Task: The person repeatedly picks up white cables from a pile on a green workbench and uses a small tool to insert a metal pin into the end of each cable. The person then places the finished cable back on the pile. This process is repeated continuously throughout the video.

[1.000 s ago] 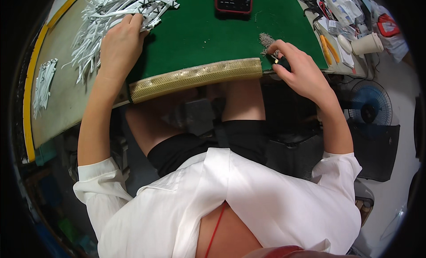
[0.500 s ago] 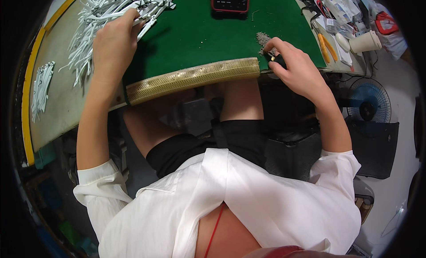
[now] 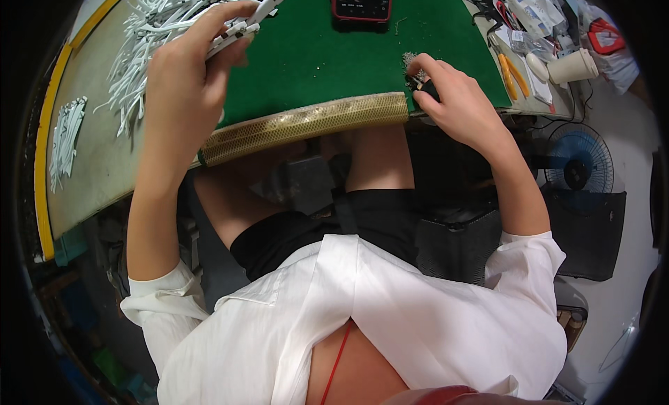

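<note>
My left hand [image 3: 187, 74] is closed on a white strip-like piece [image 3: 268, 6] with dark marks, held over the left part of the green mat; a second white piece shows between thumb and fingers. Behind it spreads a heap of similar white strips [image 3: 150, 35]. On the right, my right hand [image 3: 456, 102] curls around a black tool-like object [image 3: 430, 91] with a pale tip; its exact kind is hidden by the fingers. Beside those fingertips lies a small pile of tiny grey metal bits [image 3: 410, 59], perhaps screws.
A green mat [image 3: 313, 63] covers the table, with a gold mesh-covered roll [image 3: 306, 119] along its near edge. A phone [image 3: 360, 4] lies at the far middle. Orange-handled pliers [image 3: 512, 76], a beige cup [image 3: 573, 66] and bags crowd the right. A smaller strip bundle [image 3: 67, 136] lies left.
My left hand has come away from the heap, turned and now holds white pieces up to the right. My right hand has shifted slightly left, closer to the grey bits.
</note>
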A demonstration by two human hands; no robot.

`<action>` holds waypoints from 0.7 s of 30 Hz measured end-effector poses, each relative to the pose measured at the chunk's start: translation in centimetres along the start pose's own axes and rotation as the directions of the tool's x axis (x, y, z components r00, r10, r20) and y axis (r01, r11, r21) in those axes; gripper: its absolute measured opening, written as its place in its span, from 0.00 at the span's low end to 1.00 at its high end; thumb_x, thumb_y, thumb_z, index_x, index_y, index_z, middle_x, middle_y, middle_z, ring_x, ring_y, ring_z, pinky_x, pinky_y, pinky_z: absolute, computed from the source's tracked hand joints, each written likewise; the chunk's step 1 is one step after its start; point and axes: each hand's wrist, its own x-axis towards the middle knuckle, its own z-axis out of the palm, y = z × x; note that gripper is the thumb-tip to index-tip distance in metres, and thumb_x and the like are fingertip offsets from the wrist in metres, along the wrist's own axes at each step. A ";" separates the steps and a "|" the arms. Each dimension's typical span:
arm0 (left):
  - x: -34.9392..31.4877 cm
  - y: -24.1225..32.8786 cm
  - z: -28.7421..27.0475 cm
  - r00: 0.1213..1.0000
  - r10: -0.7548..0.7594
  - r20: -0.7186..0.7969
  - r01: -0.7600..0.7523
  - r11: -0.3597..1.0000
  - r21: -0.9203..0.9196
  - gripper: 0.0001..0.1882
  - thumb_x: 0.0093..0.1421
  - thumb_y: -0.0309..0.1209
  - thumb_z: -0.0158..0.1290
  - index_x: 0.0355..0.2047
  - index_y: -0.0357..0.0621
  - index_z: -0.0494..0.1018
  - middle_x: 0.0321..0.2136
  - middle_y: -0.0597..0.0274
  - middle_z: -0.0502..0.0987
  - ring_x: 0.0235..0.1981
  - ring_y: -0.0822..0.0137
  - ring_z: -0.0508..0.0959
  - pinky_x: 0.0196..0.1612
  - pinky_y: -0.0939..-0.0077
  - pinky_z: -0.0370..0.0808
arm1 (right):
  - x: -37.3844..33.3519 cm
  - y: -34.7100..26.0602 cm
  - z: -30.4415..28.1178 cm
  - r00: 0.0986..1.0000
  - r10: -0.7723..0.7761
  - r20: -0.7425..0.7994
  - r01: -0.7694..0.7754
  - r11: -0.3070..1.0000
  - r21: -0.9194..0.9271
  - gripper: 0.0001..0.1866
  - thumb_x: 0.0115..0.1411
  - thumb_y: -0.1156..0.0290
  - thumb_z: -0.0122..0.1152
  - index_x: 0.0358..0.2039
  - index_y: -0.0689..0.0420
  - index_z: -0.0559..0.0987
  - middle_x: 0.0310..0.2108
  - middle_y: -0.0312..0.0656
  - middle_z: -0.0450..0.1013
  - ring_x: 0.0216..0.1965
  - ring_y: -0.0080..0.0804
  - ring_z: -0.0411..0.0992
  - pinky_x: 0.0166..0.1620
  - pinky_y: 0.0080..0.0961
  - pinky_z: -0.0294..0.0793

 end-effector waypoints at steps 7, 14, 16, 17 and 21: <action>-1.4 0.8 0.0 0.976 -0.172 0.134 0.191 0.971 -0.143 0.18 0.64 0.21 0.51 0.54 0.42 0.73 0.26 0.67 0.77 0.26 0.82 0.72 0.31 0.86 0.66 | -0.3 0.3 0.2 1.000 0.001 -0.020 0.000 0.999 0.036 0.15 0.59 0.72 0.55 0.47 0.59 0.71 0.38 0.53 0.75 0.42 0.53 0.74 0.46 0.43 0.74; -1.9 0.3 1.4 0.969 -0.175 0.174 0.230 0.895 -0.381 0.14 0.64 0.23 0.52 0.50 0.39 0.73 0.24 0.70 0.74 0.25 0.81 0.70 0.33 0.86 0.65 | -0.2 0.0 0.0 0.998 -0.062 -0.025 0.064 0.993 0.095 0.15 0.59 0.71 0.57 0.46 0.58 0.71 0.38 0.51 0.75 0.41 0.52 0.75 0.45 0.43 0.74; -2.0 0.4 1.6 0.958 -0.195 0.208 0.269 0.861 -0.432 0.12 0.64 0.24 0.53 0.48 0.38 0.73 0.23 0.70 0.73 0.25 0.80 0.71 0.33 0.86 0.66 | -0.6 0.1 0.2 0.998 -0.043 -0.038 0.046 0.994 0.095 0.15 0.59 0.71 0.57 0.46 0.58 0.71 0.38 0.50 0.75 0.41 0.52 0.75 0.44 0.42 0.74; -2.1 0.6 1.5 0.949 -0.212 0.235 0.299 0.843 -0.448 0.12 0.64 0.24 0.53 0.47 0.38 0.73 0.23 0.70 0.73 0.26 0.80 0.71 0.34 0.86 0.66 | -0.8 0.2 0.3 0.999 -0.032 -0.043 0.036 0.995 0.094 0.14 0.59 0.71 0.57 0.46 0.58 0.71 0.38 0.50 0.75 0.40 0.52 0.75 0.44 0.42 0.74; -2.2 0.7 1.8 0.918 -0.271 0.291 0.379 0.817 -0.435 0.12 0.64 0.24 0.53 0.48 0.38 0.73 0.24 0.70 0.72 0.26 0.80 0.72 0.33 0.85 0.66 | -1.2 0.0 0.1 0.999 -0.029 -0.026 0.031 0.998 0.059 0.14 0.58 0.72 0.56 0.45 0.58 0.71 0.36 0.51 0.74 0.39 0.53 0.74 0.42 0.43 0.74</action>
